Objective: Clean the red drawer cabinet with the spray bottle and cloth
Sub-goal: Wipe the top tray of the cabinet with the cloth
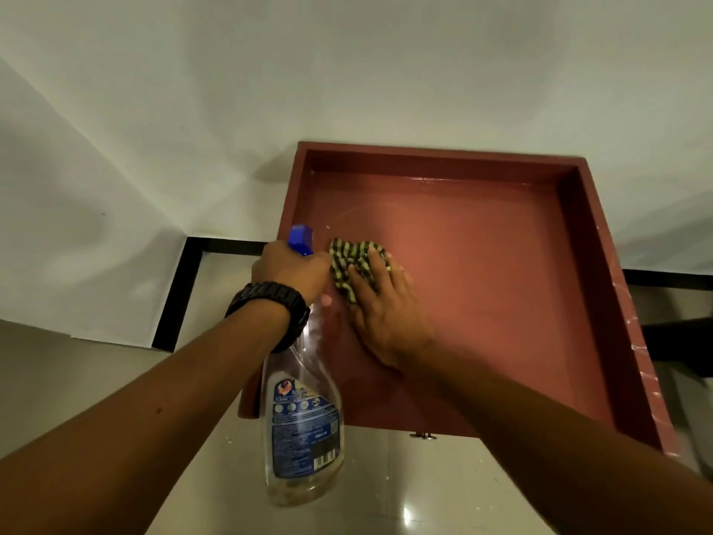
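Observation:
The red drawer cabinet (501,272) stands against a white wall, seen from above, its top a shallow tray with raised rims and a wet sheen. My right hand (386,314) presses flat on a green-and-black striped cloth (353,264) on the left part of that top. My left hand (287,270), with a black watch on the wrist, grips the neck of a clear spray bottle (303,418) with a blue trigger head. The bottle hangs over the cabinet's left front corner, nozzle facing the wall.
White walls meet in a corner at left, with a black skirting (181,291) along the glossy tiled floor (405,488). A small metal drawer handle (422,435) shows at the cabinet's front edge. A dark object (679,337) lies at the right.

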Available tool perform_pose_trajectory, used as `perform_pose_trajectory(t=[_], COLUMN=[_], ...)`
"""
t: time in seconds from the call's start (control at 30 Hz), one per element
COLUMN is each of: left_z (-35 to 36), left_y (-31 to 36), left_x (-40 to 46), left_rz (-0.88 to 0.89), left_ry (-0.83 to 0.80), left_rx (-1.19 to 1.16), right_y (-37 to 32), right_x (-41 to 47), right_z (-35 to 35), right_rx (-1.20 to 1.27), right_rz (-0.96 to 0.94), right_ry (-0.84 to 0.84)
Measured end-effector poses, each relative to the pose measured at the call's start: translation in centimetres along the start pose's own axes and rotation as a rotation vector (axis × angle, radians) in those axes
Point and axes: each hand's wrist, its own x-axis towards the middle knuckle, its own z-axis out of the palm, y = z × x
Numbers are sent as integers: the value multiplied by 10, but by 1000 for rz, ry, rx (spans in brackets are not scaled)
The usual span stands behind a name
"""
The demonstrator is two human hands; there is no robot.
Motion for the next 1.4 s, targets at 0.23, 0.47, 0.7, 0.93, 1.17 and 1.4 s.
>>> perform_pose_trajectory(t=[0.23, 0.47, 0.7, 0.93, 1.17, 1.4], left_z=[-18, -31, -43, -47, -47, -52], left_y=[-13, -26, -25, -37, -56, -71], left_x=[1, -10, -33, -53, -71, -78], left_rz=[25, 21, -6, 5, 11, -10], left_ry=[6, 17, 98, 112, 105, 123], left_rx=[30, 16, 91, 88, 83, 86], right_y=[8, -36, -78, -57, -54, -93], right_x=[124, 86, -20, -18, -24, -83], right_z=[-25, -7, 27, 14, 12, 36], right_rx=[0, -73, -17, -19, -35, 0], right_rz=[241, -36, -122, -91, 130, -92], right_ry=[26, 4, -4, -4, -20, 38])
